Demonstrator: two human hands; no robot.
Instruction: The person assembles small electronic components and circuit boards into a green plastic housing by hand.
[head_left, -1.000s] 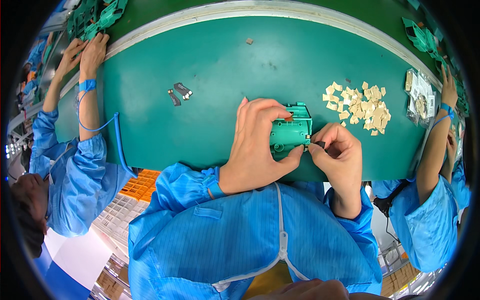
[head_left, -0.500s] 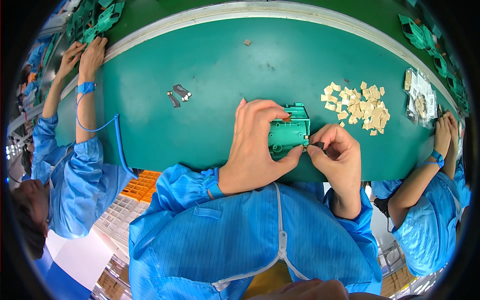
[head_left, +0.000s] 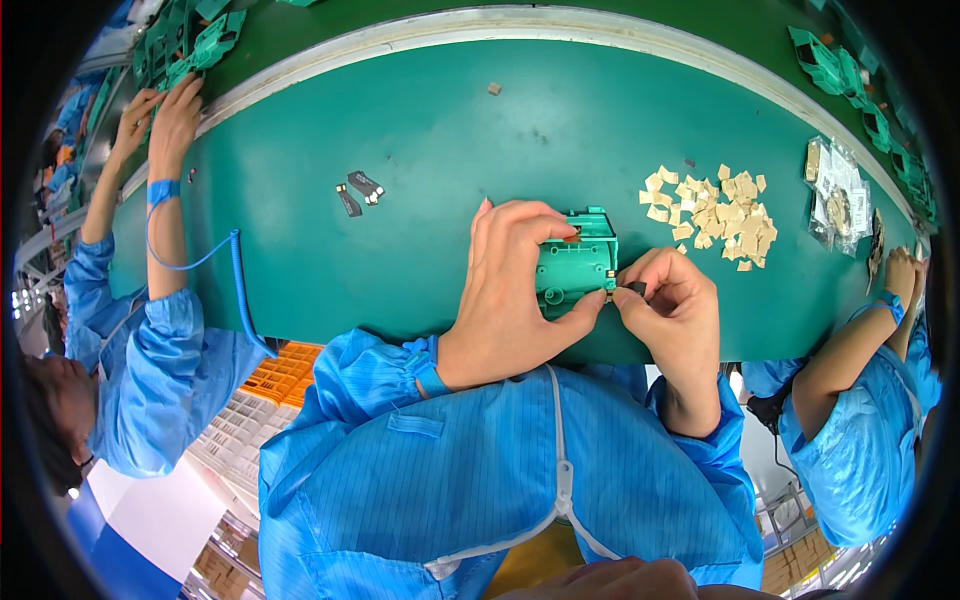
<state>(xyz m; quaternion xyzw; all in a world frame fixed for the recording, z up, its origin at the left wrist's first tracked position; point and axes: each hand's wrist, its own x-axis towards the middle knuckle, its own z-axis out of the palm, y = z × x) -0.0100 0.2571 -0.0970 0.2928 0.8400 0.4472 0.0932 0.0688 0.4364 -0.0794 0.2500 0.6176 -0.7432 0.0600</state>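
A green plastic housing (head_left: 578, 268) with an open hollow and small round posts sits between my two hands near the table's front edge. My left hand (head_left: 513, 275) grips it from the left, fingers over its far side and thumb along its near edge. At the housing's right near corner, my right hand (head_left: 672, 295) pinches a small black piece (head_left: 637, 288) between thumb and fingertips. That piece is mostly hidden, so its kind does not show. Small light metal bits show at the housing's right edge, beside the left thumb tip.
Cream-coloured small pieces (head_left: 738, 215) lie in a loose pile at the right, with a clear plastic bag (head_left: 838, 195) of parts beyond. Several black strips (head_left: 360, 190) lie left on the green table (head_left: 430, 120). Co-workers sit at both sides; green housings (head_left: 820, 60) line the belt behind a pale rail.
My hands and the housing stay almost still. The co-worker's hands at the right have shifted toward the near side, uncovering a dark item beside the bag.
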